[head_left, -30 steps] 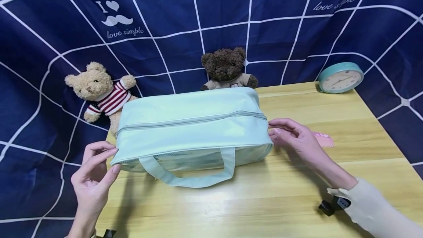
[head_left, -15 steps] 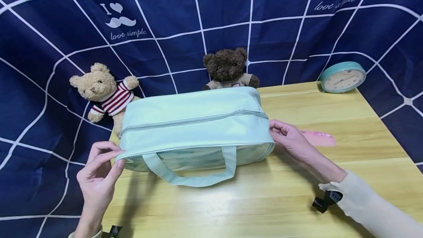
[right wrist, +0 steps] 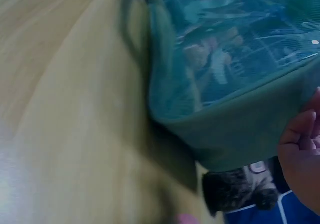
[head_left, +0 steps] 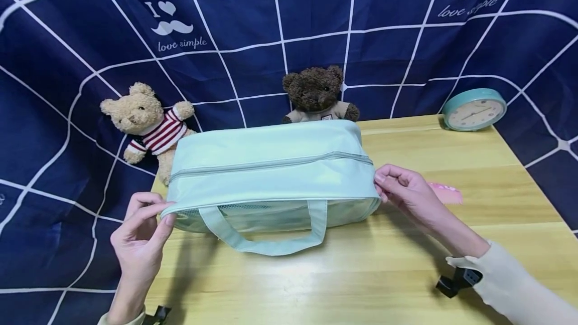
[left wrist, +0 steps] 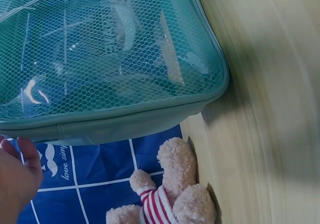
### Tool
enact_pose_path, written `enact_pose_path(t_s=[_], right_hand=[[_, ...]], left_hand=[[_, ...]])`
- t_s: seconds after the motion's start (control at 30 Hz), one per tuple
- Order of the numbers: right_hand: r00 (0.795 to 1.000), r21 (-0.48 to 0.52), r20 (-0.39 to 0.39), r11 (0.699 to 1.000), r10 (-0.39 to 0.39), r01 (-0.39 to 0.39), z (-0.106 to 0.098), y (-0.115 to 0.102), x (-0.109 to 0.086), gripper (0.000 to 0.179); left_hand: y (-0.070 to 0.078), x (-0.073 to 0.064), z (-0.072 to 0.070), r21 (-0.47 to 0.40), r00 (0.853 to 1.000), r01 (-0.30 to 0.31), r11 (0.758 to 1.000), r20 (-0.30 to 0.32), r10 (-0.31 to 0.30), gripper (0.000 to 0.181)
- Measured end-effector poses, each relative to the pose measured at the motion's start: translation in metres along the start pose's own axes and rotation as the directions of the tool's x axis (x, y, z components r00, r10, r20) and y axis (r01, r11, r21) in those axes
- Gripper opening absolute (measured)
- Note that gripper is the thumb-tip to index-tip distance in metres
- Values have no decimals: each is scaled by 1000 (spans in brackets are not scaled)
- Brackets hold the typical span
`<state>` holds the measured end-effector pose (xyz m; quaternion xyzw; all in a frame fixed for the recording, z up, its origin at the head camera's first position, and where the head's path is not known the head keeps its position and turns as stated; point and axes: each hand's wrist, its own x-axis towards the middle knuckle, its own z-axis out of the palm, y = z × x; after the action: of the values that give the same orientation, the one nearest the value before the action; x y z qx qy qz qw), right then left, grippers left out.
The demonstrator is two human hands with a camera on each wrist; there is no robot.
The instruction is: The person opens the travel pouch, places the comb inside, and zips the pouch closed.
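A mint-green zip bag [head_left: 271,179] with a clear front, a mesh panel [left wrist: 110,58] and a strap handle [head_left: 271,247] stands on the wooden table. The grey zipper along its top is closed. My left hand [head_left: 142,237] pinches the bag's front left top corner between thumb and fingers. At the opposite end, my right hand [head_left: 408,194] has thumb and curled fingers pinching the bag's side near the zipper's end. In the right wrist view, curled fingers [right wrist: 302,126] sit against the green side wall.
A pink comb [head_left: 447,193] lies right of the bag, partly behind my right hand. A tan teddy bear [head_left: 146,119] in stripes and a dark brown bear [head_left: 313,89] are behind the bag. A teal clock [head_left: 474,109] stands at the table's back right, before a blue grid cloth [head_left: 235,9].
My right hand's fingers have closed in on the bag's right end, and my left fingertips have moved onto its corner. The whole head view has shifted slightly; the bag stays in place.
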<state>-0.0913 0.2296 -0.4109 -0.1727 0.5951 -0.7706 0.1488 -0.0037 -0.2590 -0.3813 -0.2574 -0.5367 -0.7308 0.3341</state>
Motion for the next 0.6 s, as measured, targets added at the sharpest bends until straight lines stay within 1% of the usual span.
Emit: enact_pose_path(t_s=[0.2, 0.33, 0.47, 0.57, 0.6], right_hand=[[997, 39, 77, 999, -14, 11, -2, -24, 1, 24], [996, 64, 92, 998, -18, 12, 0, -38, 4, 28], [994, 77, 106, 997, -4, -4, 4, -48, 6, 32], [993, 58, 114, 998, 10, -17, 6, -56, 9, 31], [994, 36, 106, 999, 14, -18, 8, -59, 10, 30]], left_hand=[[-2, -3, 0, -11, 1000, 5, 1000, -15, -5, 15], [-1, -4, 0, -6, 1000, 3, 1000, -16, -3, 15], [-2, -3, 0, 0, 1000, 3, 1000, -15, -3, 15], [-3, -2, 0, 4, 1000, 4, 1000, -16, -4, 15], [-3, -2, 0, 6, 1000, 4, 1000, -18, -4, 15]])
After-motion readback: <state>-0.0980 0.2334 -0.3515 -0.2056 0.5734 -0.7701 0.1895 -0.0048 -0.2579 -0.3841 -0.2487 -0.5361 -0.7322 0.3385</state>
